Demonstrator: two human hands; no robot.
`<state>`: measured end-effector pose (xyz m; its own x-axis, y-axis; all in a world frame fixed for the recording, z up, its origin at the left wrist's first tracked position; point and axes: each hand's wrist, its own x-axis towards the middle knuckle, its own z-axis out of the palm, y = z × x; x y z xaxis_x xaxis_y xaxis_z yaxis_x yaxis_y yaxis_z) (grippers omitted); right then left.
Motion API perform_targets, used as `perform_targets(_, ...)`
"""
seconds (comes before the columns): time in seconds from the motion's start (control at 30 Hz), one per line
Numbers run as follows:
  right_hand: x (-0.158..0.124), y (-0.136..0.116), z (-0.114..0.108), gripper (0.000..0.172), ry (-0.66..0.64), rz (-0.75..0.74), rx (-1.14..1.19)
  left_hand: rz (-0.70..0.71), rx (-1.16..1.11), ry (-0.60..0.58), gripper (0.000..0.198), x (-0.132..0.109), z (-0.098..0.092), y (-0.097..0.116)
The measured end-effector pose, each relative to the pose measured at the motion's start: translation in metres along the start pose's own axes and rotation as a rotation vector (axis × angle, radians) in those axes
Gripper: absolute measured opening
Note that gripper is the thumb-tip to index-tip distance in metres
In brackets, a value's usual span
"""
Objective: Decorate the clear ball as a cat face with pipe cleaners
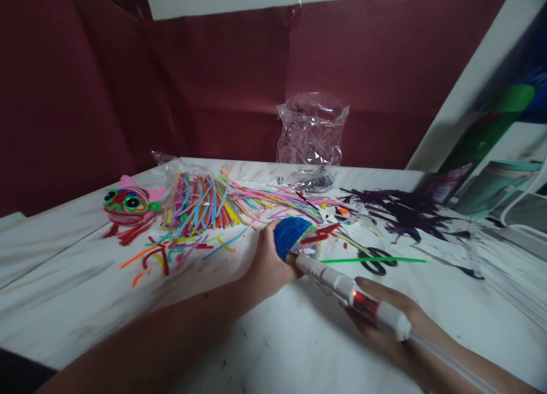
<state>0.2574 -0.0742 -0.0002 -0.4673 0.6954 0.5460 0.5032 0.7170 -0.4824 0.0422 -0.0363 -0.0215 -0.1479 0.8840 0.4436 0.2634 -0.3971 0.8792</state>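
My left hand [270,263] is closed around a rounded craft piece [291,234] covered in blue strands; its far side shows mixed colours and red bits. In my right hand [395,300] is a white hot glue gun [327,277] with a lit red light and a clear glue stick [444,357] coming out of its back. The gun's nozzle is at the lower edge of the blue piece; whether it touches cannot be made out. Just beyond the gun lie a green pipe cleaner [401,260] and black-handled scissors [371,261].
Colourful pipe cleaners [200,206] spill from a clear bag at the back left. A decorated face figure [130,203] stands at far left. Cut scraps [160,260] lie in front. Dark purple strands [397,208] spread at right, near a greenish container [504,183]. A clear plastic bag [311,131] stands behind.
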Motion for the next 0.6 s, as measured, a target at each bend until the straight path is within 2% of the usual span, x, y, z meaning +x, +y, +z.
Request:
perform_targets(0.23, 0.001, 0.0007, -0.0009, 0.025, 0.033, -0.002, -0.043, -0.037, 0.002, -0.001, 0.093, 0.0043, -0.0021, -0.0007)
perform_targets(0.4, 0.0022, -0.001, 0.0, 0.025, 0.021, -0.002, -0.101, 0.01, 0.006, 0.01, 0.092, 0.0031, -0.0011, -0.0006)
perform_targets(0.6, 0.0021, -0.0004, 0.0, 0.019, 0.015, -0.052, -0.138, -0.026, 0.011, 0.01, 0.091, 0.0032, -0.002, 0.0022)
